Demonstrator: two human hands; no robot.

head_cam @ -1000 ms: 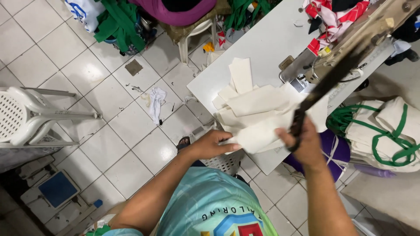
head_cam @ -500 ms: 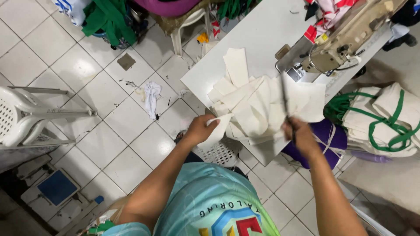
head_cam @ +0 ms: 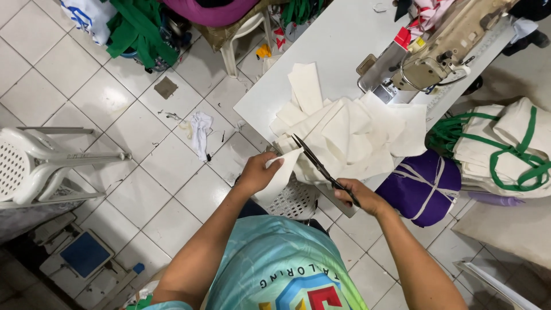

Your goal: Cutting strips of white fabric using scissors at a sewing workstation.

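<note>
My left hand (head_cam: pixel 259 171) grips the near corner of a cream fabric piece (head_cam: pixel 285 167) that hangs off the edge of the white table (head_cam: pixel 321 46). In my right hand (head_cam: pixel 357 196) is a pair of black scissors (head_cam: pixel 317 163), its blades pointing up-left toward that fabric corner and slightly parted. A heap of cream fabric pieces (head_cam: pixel 356 135) lies on the table just beyond both hands. A beige sewing machine (head_cam: pixel 442 51) stands at the far right of the table.
A white plastic chair (head_cam: pixel 40 166) lies tipped on the tiled floor at left. A purple bundle (head_cam: pixel 422 186) and stacked cream bags with green straps (head_cam: pixel 505 146) sit at right. A white rag (head_cam: pixel 201 132) lies on the floor. Green cloth (head_cam: pixel 138 28) piles at top left.
The scissors swung from upright near the sewing machine down to the left, and now point at the fabric corner in my left hand. My left hand has lifted that corner slightly.
</note>
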